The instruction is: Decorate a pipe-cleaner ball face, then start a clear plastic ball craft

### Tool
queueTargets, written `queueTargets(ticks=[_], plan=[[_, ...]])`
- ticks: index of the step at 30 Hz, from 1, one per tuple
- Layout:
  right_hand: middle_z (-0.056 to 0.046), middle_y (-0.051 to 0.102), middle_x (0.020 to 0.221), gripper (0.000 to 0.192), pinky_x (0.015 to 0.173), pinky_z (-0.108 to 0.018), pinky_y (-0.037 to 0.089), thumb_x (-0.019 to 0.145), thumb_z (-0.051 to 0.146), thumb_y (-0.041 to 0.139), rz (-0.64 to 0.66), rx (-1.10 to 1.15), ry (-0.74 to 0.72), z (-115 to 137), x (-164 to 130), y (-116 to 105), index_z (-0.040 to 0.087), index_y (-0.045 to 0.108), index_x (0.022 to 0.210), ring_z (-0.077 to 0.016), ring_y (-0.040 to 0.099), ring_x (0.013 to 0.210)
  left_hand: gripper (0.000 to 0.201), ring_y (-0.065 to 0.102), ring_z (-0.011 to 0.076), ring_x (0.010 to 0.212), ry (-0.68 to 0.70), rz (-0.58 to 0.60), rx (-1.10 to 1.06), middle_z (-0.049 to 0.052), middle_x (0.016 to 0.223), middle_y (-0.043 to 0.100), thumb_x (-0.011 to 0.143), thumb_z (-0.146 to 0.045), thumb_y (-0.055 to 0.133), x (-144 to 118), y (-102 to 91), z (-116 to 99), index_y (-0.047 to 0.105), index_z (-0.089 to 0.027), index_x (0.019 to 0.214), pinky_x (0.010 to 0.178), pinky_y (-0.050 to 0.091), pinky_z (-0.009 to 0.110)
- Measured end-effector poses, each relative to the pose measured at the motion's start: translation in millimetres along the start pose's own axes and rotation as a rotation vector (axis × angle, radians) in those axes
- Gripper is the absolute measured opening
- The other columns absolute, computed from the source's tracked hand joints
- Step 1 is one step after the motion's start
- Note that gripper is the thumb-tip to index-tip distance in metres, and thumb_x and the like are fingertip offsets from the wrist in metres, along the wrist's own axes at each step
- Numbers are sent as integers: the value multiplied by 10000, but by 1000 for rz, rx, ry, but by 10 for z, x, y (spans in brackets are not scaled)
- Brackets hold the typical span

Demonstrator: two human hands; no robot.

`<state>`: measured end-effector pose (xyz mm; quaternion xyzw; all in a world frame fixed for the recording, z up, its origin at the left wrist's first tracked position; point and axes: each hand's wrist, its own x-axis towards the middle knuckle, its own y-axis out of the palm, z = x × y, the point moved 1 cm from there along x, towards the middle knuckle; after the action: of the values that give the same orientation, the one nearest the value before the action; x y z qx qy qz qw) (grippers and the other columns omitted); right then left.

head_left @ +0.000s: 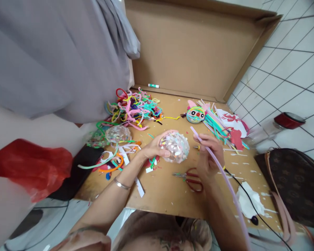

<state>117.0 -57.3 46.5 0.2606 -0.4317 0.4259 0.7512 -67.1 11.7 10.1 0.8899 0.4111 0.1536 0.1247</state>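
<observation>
My left hand point(157, 147) is closed round the side of a clear ball point(176, 147) dotted with pale coloured bits. Between the fingers of my right hand point(210, 153) is a long lilac strip point(222, 169), its short end pointing toward the ball and its long tail hanging down past my forearm. The strip's tip and the ball are apart. Below, red-handled scissors point(193, 180) lie on the cardboard. Behind my hands sits a decorated ball point(195, 114) with eyes, a red nose and pink ears.
Tangled coloured pipe cleaners point(137, 108) are heaped at the back left, near another clear ball point(118, 134). At right are a bundle of strips point(219, 125), a red-capped bottle point(277, 125), a brown bag point(285, 184), crumpled tissue point(249, 198) and a black cable point(247, 195).
</observation>
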Motion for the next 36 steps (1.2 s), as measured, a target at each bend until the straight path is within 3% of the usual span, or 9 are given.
queueTargets(ticks=[7, 11, 19, 25, 36], plan=[[-47, 717, 1017, 155, 805, -372, 625, 937, 114, 579, 87, -44, -38, 78, -81, -33, 239, 650, 995, -185, 717, 943, 960, 648, 279, 1073, -25, 17, 6, 136, 1266, 656, 442, -393, 934, 9, 15, 15, 601, -163, 1313, 901, 492, 327], [-41, 722, 996, 167, 788, -350, 606, 924, 94, 586, 47, -107, -96, 117, -71, -39, 234, 652, 985, -176, 717, 909, 980, 650, 274, 1069, -44, 23, 4, 137, 1272, 659, 443, -393, 932, 16, -5, 42, 596, -165, 1335, 901, 489, 322], [-23, 762, 954, 221, 748, -361, 629, 949, 106, 549, -13, -5, -74, 17, -167, -11, 266, 665, 1046, -186, 763, 873, 937, 655, 236, 1002, -60, 39, -37, 102, 1184, 683, 442, -323, 943, 9, -2, 27, 602, -182, 1304, 864, 496, 293], [-35, 780, 1002, 223, 773, -366, 641, 943, 108, 565, 2, 10, -81, -29, -222, -6, 257, 671, 1070, -190, 772, 903, 938, 639, 280, 1084, -30, 23, 28, 129, 1242, 664, 429, -370, 945, 8, 13, -30, 619, -158, 1283, 910, 482, 315], [-33, 798, 1066, 292, 810, -367, 652, 933, 92, 585, 6, 102, -132, -45, -221, 60, 275, 707, 1125, -199, 778, 959, 951, 654, 279, 1064, -41, 76, 46, 113, 1172, 693, 440, -371, 947, 1, 51, -62, 609, -165, 1305, 931, 487, 343]])
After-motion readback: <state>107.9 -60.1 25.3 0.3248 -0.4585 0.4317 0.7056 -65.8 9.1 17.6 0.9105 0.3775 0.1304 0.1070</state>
